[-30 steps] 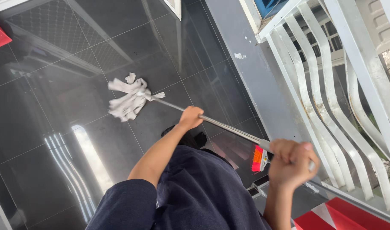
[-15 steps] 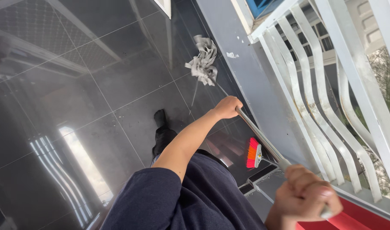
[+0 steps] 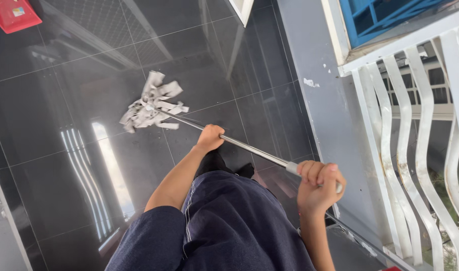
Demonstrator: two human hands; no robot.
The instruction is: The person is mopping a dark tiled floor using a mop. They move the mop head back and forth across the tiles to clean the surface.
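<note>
I hold a mop with a long metal handle (image 3: 254, 150) across my body. My left hand (image 3: 210, 137) grips the shaft about midway. My right hand (image 3: 317, 184) is closed around the top end of the handle. The grey-white strip mop head (image 3: 151, 103) lies spread on the glossy dark floor tiles (image 3: 64, 150), ahead and to the left of me. My dark blue clothing fills the lower middle of the view.
A white metal railing (image 3: 415, 150) with wavy bars runs along the right. A grey raised curb (image 3: 319, 110) borders the tiles beside it. A red flat object (image 3: 13, 14) sits at the top left corner. A white door frame corner (image 3: 242, 9) shows at top centre.
The mop head has swung from the far right near the curb back to the left onto the open tiles. Both hands moved with the handle. The red-bristled brush is no longer visible.
</note>
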